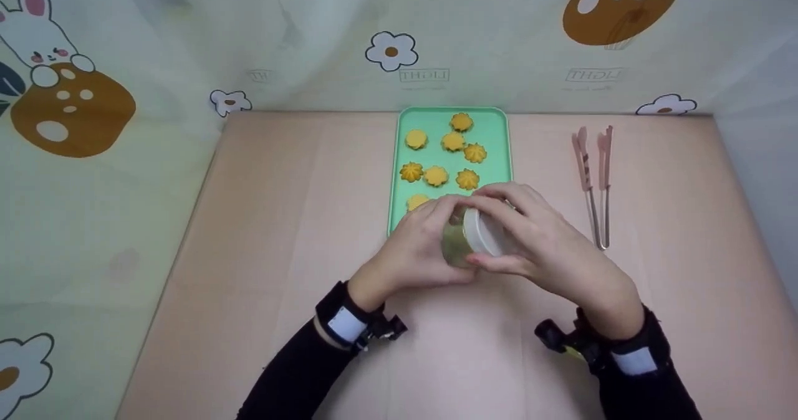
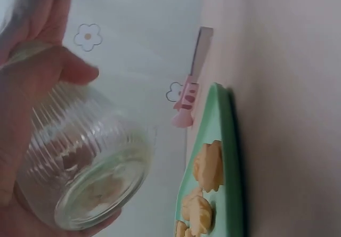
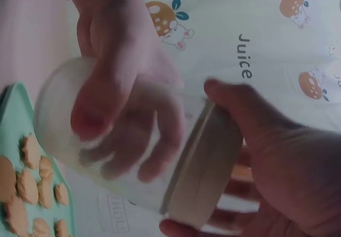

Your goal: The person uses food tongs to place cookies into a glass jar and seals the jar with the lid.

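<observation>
A clear ribbed jar (image 2: 90,152) with a white lid (image 1: 483,233) is held tilted above the table, over the near end of a green tray (image 1: 497,171). My left hand (image 1: 414,248) grips the jar's body, its fingers wrapped around the glass. On the lid's rim, the fingers and thumb of my right hand (image 1: 548,242) are curled in a grip. The lid (image 3: 205,165) sits on the jar's mouth. Through the glass I see fingers, and no contents can be made out. Several flower-shaped yellow cookies (image 1: 453,141) lie on the tray; the hands hide its near end.
To the right of the tray lies a pair of tongs (image 1: 605,208) with pink tips and metal arms. The pink table (image 1: 274,220) is backed by a patterned curtain (image 1: 324,46) along its far and left sides.
</observation>
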A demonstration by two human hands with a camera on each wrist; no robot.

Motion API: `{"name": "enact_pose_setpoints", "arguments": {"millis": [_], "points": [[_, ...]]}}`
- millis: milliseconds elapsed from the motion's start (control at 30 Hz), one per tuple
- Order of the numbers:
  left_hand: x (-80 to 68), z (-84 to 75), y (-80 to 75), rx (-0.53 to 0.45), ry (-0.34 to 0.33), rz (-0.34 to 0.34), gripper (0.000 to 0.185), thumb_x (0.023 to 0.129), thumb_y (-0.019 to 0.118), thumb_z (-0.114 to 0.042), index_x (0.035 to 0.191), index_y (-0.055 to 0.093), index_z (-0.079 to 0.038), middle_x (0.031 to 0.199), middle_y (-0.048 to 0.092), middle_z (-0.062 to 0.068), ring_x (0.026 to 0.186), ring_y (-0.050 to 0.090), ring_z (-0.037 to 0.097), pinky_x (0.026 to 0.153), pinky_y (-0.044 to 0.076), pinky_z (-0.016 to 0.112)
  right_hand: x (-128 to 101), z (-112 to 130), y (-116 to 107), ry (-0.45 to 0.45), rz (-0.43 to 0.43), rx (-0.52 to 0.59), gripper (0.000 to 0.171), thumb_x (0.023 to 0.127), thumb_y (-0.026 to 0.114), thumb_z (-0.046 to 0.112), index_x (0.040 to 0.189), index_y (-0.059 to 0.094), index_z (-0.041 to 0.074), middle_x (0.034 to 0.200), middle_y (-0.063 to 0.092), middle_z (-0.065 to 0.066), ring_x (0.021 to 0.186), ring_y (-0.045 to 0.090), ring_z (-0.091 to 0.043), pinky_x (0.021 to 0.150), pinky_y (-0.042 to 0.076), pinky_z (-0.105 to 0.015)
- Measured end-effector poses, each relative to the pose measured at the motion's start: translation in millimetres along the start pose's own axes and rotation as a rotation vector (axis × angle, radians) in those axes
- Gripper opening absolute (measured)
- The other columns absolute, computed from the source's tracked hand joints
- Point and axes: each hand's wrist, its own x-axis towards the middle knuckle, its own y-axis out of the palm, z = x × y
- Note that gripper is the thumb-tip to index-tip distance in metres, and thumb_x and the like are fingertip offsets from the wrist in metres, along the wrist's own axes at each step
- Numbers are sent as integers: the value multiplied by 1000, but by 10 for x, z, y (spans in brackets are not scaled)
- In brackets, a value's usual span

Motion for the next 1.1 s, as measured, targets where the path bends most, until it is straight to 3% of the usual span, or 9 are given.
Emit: {"name": "enact_pose_setpoints", "arguments": {"millis": [200, 367, 500, 633, 767, 867, 967, 1100], "points": [[13, -7, -105, -187, -53, 191, 84, 74, 97, -34, 145, 55, -17, 123, 68, -5, 109, 65, 14, 91, 60, 36, -22, -17, -138, -126, 109, 135, 64, 94, 89, 29, 152, 63, 17, 152, 61, -4, 142, 54, -26, 118, 45, -30], [13, -35, -106, -227, -78, 231, 83, 75, 96, -34, 145, 55, -18, 126, 68, -8, 112, 64, 10, 94, 58, 30, -21, 13, -210, -170, 115, 228, 65, 92, 91, 21, 151, 64, 15, 152, 62, -5, 142, 53, -27, 123, 36, -25], [19, -71, -84, -152, -53, 146, 90, 73, 98, -35, 147, 53, -12, 124, 68, -3, 110, 65, 15, 93, 58, 30, -13, 52, -223, -89, 85, 222, 74, 91, 92, 25, 156, 59, 15, 157, 56, -5, 145, 51, -26, 121, 42, -28], [21, -119, -29, 17, -6, -21, 90, 70, 100, -36, 143, 56, -6, 125, 69, 4, 113, 67, 22, 99, 57, 36, -5, 96, -199, 147, -7, 141, 78, 93, 90, 36, 160, 54, 14, 158, 55, -5, 143, 54, -23, 111, 54, -40], [18, -150, 66, 228, 24, -211, 87, 70, 100, -41, 139, 61, -4, 127, 72, 8, 117, 68, 24, 104, 56, 41, 23, 153, -133, 420, -103, 94, 62, 108, 70, 43, 155, 55, 6, 146, 63, -13, 130, 63, -29, 93, 62, -49], [24, -164, 127, 360, 31, -314, 84, 73, 97, -46, 136, 63, -3, 125, 73, 10, 115, 70, 26, 102, 58, 41, 43, 202, -78, 557, -119, 78, 63, 115, 51, 51, 153, 56, 1, 137, 66, -18, 121, 68, -35, 90, 62, -55], [32, -169, 169, 451, 39, -369, 80, 77, 94, -49, 135, 64, -3, 123, 73, 11, 112, 70, 28, 98, 59, 42, 62, 239, -23, 624, -94, 57, 70, 114, 44, 58, 151, 56, -1, 135, 65, -22, 122, 67, -41, 97, 58, -61], [36, -175, 194, 508, 46, -396, 76, 79, 92, -47, 135, 64, -3, 122, 73, 13, 109, 70, 29, 97, 59, 43, 87, 262, 26, 661, -54, 49, 72, 113, 49, 59, 148, 56, -3, 139, 63, -26, 127, 64, -45, 105, 54, -66]]}}
